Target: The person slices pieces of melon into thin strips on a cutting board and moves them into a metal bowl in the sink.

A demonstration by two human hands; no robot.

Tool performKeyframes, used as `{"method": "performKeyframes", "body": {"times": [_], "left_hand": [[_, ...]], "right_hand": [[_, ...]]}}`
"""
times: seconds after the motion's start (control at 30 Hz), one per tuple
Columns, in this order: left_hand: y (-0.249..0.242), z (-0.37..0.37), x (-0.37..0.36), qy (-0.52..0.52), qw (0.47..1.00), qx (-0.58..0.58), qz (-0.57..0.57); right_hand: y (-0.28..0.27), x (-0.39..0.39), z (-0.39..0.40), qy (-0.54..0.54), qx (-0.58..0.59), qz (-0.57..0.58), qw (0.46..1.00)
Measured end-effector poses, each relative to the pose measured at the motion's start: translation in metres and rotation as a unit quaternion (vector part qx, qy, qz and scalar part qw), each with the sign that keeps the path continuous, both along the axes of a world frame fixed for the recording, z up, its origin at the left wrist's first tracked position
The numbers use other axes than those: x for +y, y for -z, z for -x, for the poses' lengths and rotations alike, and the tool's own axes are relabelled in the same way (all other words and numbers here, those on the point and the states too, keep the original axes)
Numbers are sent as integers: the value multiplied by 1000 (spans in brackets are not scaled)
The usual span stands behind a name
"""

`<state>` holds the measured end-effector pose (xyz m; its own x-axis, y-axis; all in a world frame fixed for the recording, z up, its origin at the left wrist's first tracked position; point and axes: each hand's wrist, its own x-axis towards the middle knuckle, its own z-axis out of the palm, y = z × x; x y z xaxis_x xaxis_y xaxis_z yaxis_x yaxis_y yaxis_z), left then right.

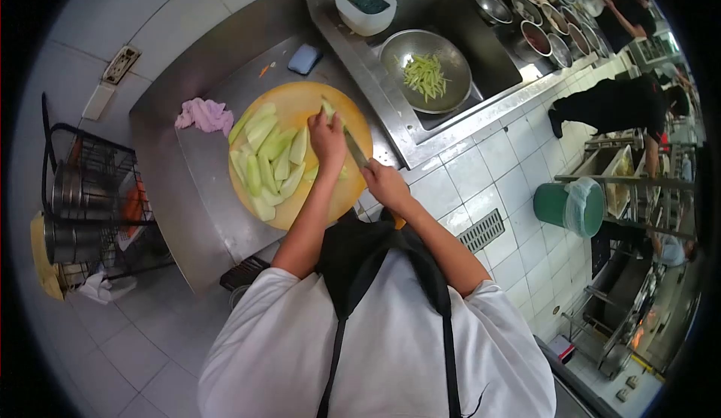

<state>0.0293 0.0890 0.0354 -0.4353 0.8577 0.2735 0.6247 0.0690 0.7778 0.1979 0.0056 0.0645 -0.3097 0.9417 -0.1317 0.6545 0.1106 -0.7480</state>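
Note:
A round yellow cutting board (300,95) lies on the steel counter. Several pale green vegetable pieces (263,141) are spread over its left half. My right hand (385,183) is wrapped round the handle of a knife, whose blade (354,147) points up and left across the board's right side. Close to the blade, my left hand (327,136) has its fingers bent down on a piece of the green vegetable (328,107). A few small green bits lie beneath the hands, partly covered by them.
A metal bowl (394,46) with cut green strips (425,78) sits at the sink (481,50). A blue sponge (304,59) and pink cloth (204,115) lie on the counter (188,185). Wire rack (98,200) at left; green bin (552,206) and people at right.

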Motion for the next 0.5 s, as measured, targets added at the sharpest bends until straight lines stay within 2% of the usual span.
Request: {"method": "performKeyframes", "body": {"times": [0.03, 0.1, 0.17, 0.2, 0.23, 0.27, 0.3, 0.33, 0.37, 0.4, 0.43, 0.5], "left_hand": [[-10, -8, 11, 8, 999, -36, 29], [-27, -34, 43, 23, 1000, -19, 3], [-39, -60, 90, 82, 996, -34, 11], [-36, -71, 117, 65, 998, -10, 15], [-25, -72, 152, 77, 993, -13, 91], [-42, -68, 155, 69, 997, 0, 27], [-56, -59, 159, 99, 995, -18, 7], [-74, -43, 157, 155, 984, -50, 72], [-71, -28, 154, 153, 987, -2, 53], [-76, -15, 136, 159, 984, 39, 77], [-80, -2, 116, 163, 979, 80, 93], [-41, 12, 76, 99, 970, 108, 196]], "right_hand": [[-9, 4, -4, 10, -11, -14, 1000], [-35, 16, -17, 59, -41, -45, 996], [-42, 44, -40, 104, -102, -47, 988], [-32, 65, -61, 111, -142, -68, 981], [-32, 81, -85, 128, -159, -144, 968], [-28, 102, -115, 116, -208, -146, 960], [-40, 113, -135, 86, -298, -202, 929], [-47, 130, -154, 82, -345, -188, 916], [-52, 136, -170, 94, -349, -211, 908], [-58, 142, -182, 108, -338, -154, 922], [-61, 142, -184, 130, -318, -146, 928], [-58, 134, -188, 179, -278, -135, 934]]}}
